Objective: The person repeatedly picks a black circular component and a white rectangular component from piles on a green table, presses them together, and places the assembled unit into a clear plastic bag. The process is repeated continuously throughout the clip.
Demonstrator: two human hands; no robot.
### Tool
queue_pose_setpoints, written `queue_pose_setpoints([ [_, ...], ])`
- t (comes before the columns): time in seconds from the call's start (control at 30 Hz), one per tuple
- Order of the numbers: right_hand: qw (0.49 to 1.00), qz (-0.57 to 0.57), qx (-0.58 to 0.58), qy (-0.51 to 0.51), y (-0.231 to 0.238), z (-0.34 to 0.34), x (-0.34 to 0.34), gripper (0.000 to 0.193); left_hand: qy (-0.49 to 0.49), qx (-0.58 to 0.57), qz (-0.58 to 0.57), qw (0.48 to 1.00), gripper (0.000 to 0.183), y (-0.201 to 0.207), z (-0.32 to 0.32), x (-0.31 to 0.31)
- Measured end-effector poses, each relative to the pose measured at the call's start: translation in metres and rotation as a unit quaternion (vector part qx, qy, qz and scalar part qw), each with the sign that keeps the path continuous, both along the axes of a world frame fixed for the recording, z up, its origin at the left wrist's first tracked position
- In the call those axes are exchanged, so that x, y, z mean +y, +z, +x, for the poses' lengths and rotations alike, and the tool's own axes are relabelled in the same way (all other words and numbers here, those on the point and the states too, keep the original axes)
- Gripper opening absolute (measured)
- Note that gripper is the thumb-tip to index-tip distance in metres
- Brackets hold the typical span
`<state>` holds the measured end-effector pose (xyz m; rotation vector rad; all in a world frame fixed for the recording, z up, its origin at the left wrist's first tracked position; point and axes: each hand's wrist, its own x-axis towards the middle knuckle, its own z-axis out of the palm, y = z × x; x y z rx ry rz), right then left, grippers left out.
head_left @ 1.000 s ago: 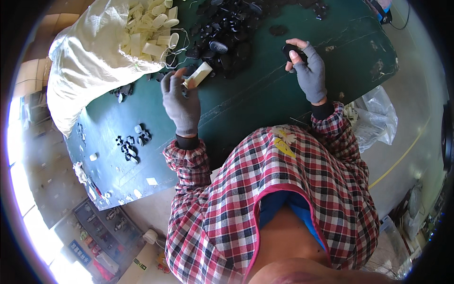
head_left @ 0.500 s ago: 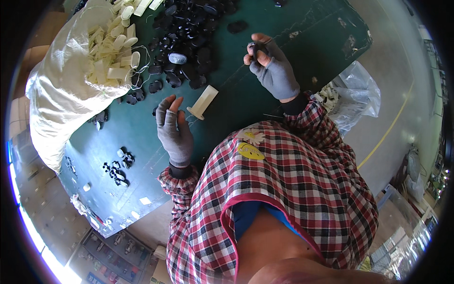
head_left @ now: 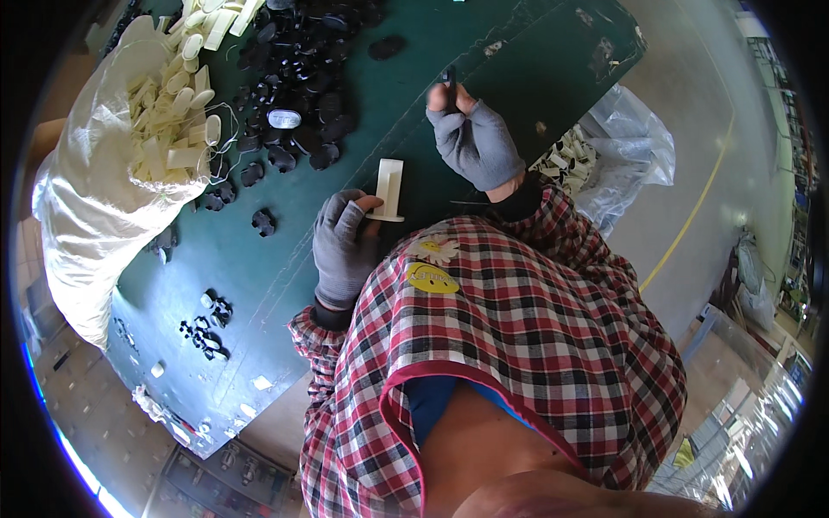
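Note:
My left hand (head_left: 344, 246), in a grey fingerless glove, has its fingertips closed on the flanged lower end of a cream plastic piece (head_left: 390, 183), a long narrow bar with a flat base. My right hand (head_left: 477, 145), gloved alike, is raised over the table further right. Its thumb and fingers pinch a small black plastic part (head_left: 449, 85), seen nearly edge-on. Beyond my left hand lies a heap of black plastic parts (head_left: 298, 95), with a shiny oval piece (head_left: 284, 118) on top. One black part (head_left: 263, 223) lies loose near that hand.
On the green table (head_left: 259, 302), a white sack (head_left: 82, 224) at the left spills cream plastic pieces (head_left: 177, 112). A small black cluster (head_left: 207, 332) sits near left. Cream pieces (head_left: 570, 155) lie in a clear plastic bag (head_left: 635, 151) beyond the table's right edge.
My left hand has moved to the cream piece and closed on its base; the piece has turned more upright. My right hand still holds the black part, now turned edge-on. The view has shifted slightly.

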<state>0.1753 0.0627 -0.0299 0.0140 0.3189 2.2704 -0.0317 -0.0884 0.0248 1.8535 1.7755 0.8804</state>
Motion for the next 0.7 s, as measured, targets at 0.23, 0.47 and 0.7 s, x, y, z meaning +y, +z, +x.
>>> queue_pose_setpoints([
  [0.23, 0.988, 0.140, 0.062, -0.015, 0.000, 0.000, -0.001, 0.029, 0.012, -0.077, 0.001, 0.997, 0.024, -0.002, 0.017, 0.013],
  [0.47, 0.978, 0.199, 0.045, -0.035, 0.005, 0.008, -0.002, 0.043, 0.140, -0.264, -0.011, 0.954, 0.015, 0.002, 0.041, 0.031],
  [0.7, 0.664, 0.524, -0.524, -0.101, 0.035, 0.012, -0.016, 0.030, 0.170, -0.448, -0.030, 0.877, 0.020, -0.003, 0.047, 0.047],
])
